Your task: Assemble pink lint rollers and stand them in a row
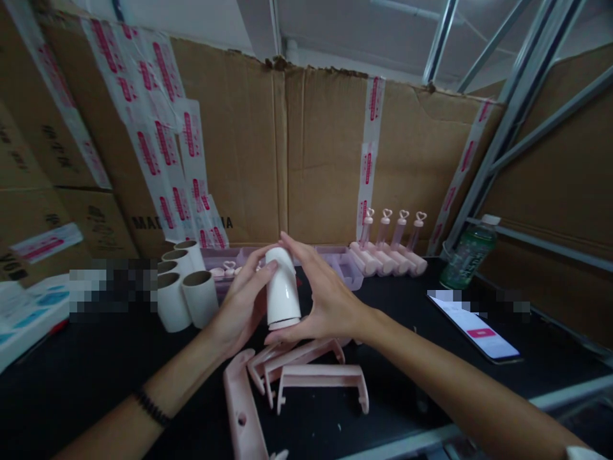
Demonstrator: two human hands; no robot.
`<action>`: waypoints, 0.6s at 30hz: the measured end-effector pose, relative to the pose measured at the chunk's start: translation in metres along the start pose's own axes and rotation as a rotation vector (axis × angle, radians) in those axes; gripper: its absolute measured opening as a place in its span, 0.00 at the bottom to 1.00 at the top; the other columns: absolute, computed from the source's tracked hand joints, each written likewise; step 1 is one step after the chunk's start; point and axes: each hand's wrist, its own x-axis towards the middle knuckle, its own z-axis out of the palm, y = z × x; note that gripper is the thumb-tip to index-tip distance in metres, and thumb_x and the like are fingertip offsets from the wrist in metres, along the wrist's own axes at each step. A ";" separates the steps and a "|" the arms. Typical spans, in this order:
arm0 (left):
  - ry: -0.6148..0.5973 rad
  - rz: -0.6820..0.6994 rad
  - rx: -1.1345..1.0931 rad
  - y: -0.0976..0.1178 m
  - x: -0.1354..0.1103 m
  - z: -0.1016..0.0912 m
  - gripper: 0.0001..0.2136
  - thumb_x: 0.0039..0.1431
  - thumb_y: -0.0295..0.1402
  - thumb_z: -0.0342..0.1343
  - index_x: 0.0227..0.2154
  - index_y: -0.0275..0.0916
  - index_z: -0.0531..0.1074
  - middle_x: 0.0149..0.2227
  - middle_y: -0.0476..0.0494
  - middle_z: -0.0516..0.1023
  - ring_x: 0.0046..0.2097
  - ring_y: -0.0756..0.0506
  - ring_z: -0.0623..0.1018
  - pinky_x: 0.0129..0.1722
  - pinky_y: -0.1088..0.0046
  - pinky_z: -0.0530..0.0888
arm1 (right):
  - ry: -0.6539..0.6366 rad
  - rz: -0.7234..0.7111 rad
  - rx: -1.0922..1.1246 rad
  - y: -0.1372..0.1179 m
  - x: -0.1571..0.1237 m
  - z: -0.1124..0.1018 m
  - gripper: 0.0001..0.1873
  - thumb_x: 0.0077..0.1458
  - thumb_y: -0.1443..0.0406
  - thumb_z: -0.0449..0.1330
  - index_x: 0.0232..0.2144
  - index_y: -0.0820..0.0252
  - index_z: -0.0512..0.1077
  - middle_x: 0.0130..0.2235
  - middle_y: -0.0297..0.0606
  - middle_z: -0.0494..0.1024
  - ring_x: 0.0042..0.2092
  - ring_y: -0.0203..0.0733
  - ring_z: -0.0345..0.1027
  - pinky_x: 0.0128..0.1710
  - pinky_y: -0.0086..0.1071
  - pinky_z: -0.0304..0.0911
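A glossy white roll (282, 294) is held tilted above the black table, between my two hands. My left hand (246, 300) wraps its left side, with the thumb across the upper front. My right hand (330, 297) spans the roll from top to bottom, fingers at the upper end and thumb under the lower end. A thin pink rim shows at that lower end; most of the part it belongs to is hidden. Below my hands lie several pink plastic bracket-shaped covers (320, 375) and a longer pink piece (243, 409) with a hole.
White rolls with cardboard cores (200, 300) stand at left. Behind my hands sits a lilac tray (354, 271) with pink heart-topped pieces. Several pink assemblies with heart-topped handles (390, 259) line the back right, near a green bottle (472, 255) and phone (474, 326). Cardboard (325, 147) walls the back.
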 end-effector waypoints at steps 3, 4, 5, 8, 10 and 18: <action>-0.038 0.001 0.000 -0.001 -0.002 0.001 0.21 0.59 0.38 0.64 0.54 0.46 0.70 0.45 0.47 0.79 0.39 0.47 0.80 0.36 0.75 0.77 | -0.013 -0.002 0.012 -0.002 -0.001 0.001 0.72 0.42 0.46 0.74 0.73 0.51 0.33 0.72 0.49 0.50 0.71 0.54 0.49 0.68 0.51 0.53; -0.046 0.001 0.001 -0.001 -0.003 0.002 0.21 0.59 0.38 0.64 0.54 0.46 0.70 0.44 0.47 0.79 0.39 0.47 0.80 0.36 0.75 0.77 | -0.018 0.000 0.014 -0.003 -0.001 0.001 0.72 0.42 0.46 0.74 0.73 0.51 0.32 0.72 0.49 0.51 0.71 0.54 0.49 0.68 0.51 0.53; -0.051 0.001 0.001 0.000 -0.004 0.003 0.21 0.59 0.38 0.64 0.54 0.47 0.70 0.43 0.48 0.79 0.38 0.47 0.80 0.36 0.76 0.77 | -0.022 0.008 0.012 -0.005 -0.001 0.000 0.72 0.42 0.47 0.74 0.73 0.52 0.32 0.71 0.49 0.52 0.71 0.53 0.49 0.68 0.51 0.53; -0.048 -0.006 -0.013 0.000 -0.006 0.005 0.20 0.58 0.38 0.65 0.52 0.47 0.70 0.40 0.49 0.79 0.37 0.48 0.80 0.34 0.77 0.76 | -0.024 0.018 -0.003 -0.008 0.000 -0.002 0.71 0.42 0.49 0.74 0.73 0.52 0.33 0.70 0.49 0.54 0.69 0.54 0.51 0.68 0.52 0.54; -0.043 -0.015 -0.024 0.001 -0.007 0.006 0.19 0.58 0.39 0.65 0.50 0.46 0.70 0.38 0.50 0.79 0.35 0.49 0.79 0.33 0.78 0.76 | -0.030 0.012 -0.013 -0.009 0.001 -0.002 0.70 0.42 0.49 0.74 0.73 0.51 0.33 0.70 0.48 0.55 0.69 0.55 0.51 0.67 0.53 0.54; -0.068 0.003 -0.039 0.001 -0.007 0.006 0.16 0.59 0.37 0.64 0.49 0.45 0.69 0.36 0.52 0.78 0.34 0.50 0.79 0.33 0.78 0.77 | -0.047 -0.002 0.011 -0.006 0.000 -0.003 0.68 0.46 0.49 0.72 0.73 0.51 0.32 0.71 0.47 0.53 0.69 0.56 0.51 0.67 0.54 0.54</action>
